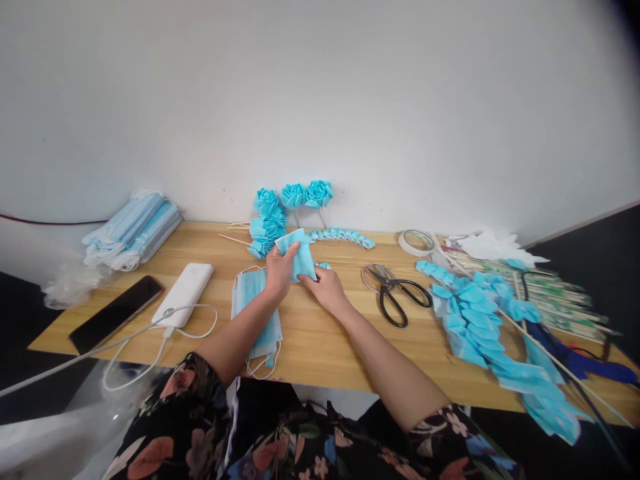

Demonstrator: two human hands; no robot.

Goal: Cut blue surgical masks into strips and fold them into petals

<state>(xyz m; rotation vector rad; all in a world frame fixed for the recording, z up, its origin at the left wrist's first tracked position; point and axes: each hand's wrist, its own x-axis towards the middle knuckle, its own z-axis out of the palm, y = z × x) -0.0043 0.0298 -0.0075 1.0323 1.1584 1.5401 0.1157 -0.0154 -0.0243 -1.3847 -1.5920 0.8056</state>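
Between my hands is a folded piece of light blue mask fabric [302, 257]. My left hand [281, 268] pinches its left side, thumb across the front. My right hand [323, 285] is closed on its lower right corner. Under my left forearm lie blue face masks [247, 293] with white ear loops. Just behind my hands, blue fabric flowers [267, 227] on thin sticks lie piled, and two more flowers [306, 194] lean against the wall. A pleated blue strip [343, 236] curves away to the right of the held piece.
Black-handled scissors [395, 293] and a tape roll [417, 243] lie to the right, before a heap of pleated blue strips [475, 320]. On the left are a phone [117, 313], a white power bank [184, 293] with cables, and a stack of masks [133, 230].
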